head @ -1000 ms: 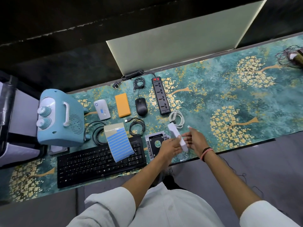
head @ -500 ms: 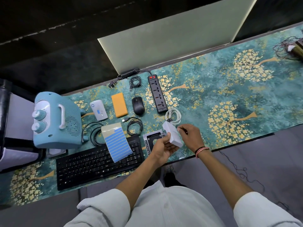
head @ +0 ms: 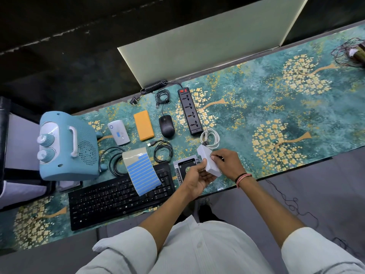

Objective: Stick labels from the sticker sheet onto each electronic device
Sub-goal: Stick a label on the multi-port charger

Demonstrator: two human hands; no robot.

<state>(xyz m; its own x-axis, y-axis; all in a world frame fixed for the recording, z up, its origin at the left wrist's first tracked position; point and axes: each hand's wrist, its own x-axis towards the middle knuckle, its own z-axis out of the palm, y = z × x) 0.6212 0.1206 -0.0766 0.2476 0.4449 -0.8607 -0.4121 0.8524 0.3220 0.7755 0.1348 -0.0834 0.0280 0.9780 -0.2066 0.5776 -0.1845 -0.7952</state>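
Note:
A small white box-shaped device (head: 207,159) is held above the table's front edge. My left hand (head: 196,178) grips it from below, thumb on its near face. My right hand (head: 227,163) pinches at its right side with curled fingertips; what is under them is hidden. The sticker sheet (head: 143,172), with blue strip labels, lies curled across the black keyboard (head: 110,198). A white router (head: 118,132) carries a blue label. An orange power bank (head: 143,125), black mouse (head: 166,126), black power strip (head: 190,111) and blue speaker (head: 68,147) lie on the table.
A white cable coil (head: 210,137) sits just behind the held device, and a silver drive caddy (head: 184,165) lies to its left. Black cable coils (head: 163,150) lie mid-table. A pale board (head: 207,46) leans at the back. Tangled wires (head: 349,53) lie far right.
The white device has turned from edge-on to showing its broad face. My right hand has moved in and now pinches at its right side. The camera view has shifted slightly.

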